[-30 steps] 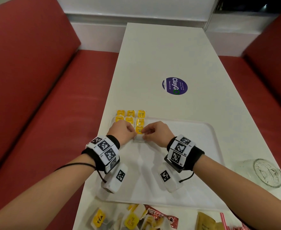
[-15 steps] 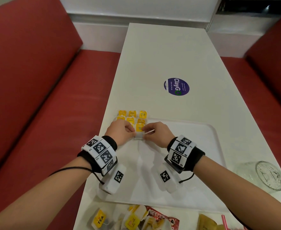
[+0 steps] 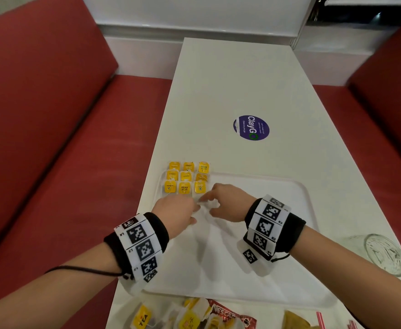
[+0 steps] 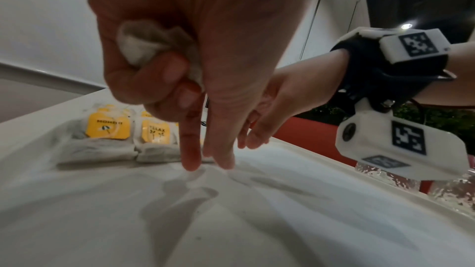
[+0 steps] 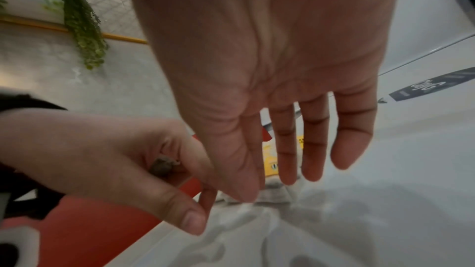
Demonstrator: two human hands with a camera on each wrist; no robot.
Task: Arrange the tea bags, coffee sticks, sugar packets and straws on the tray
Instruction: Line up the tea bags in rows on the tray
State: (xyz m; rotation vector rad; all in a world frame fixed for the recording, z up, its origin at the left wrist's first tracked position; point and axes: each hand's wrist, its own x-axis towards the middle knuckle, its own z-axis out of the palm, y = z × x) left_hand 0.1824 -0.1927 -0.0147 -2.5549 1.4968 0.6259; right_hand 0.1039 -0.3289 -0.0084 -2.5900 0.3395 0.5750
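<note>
Several yellow-tagged tea bags [image 3: 185, 178] lie in three neat rows at the far left corner of the white tray [image 3: 277, 233]. My left hand [image 3: 178, 210] hovers just in front of them, its outer fingers curled round a white tea bag [image 4: 144, 44] while forefinger and thumb point down at the tray. My right hand [image 3: 220, 200] is beside it with straight fingers [image 5: 287, 170] spread over the nearest right-hand tea bag [image 5: 272, 196]. Whether they touch it is unclear. Two front-row bags [image 4: 107, 129] show plainly in the left wrist view.
At the table's near edge lie loose tea bags [image 3: 187, 317], a red coffee stick [image 3: 230, 315], a brown packet [image 3: 296, 320] and red-striped straws [image 3: 320, 319]. A glass [image 3: 384, 255] stands right of the tray. A purple sticker [image 3: 251, 127] sits further back. Red benches flank the table.
Both hands have drawn back a little towards me from the tea bag rows, uncovering the front row. The right hand's fingers have straightened off the bag they were pinching.
</note>
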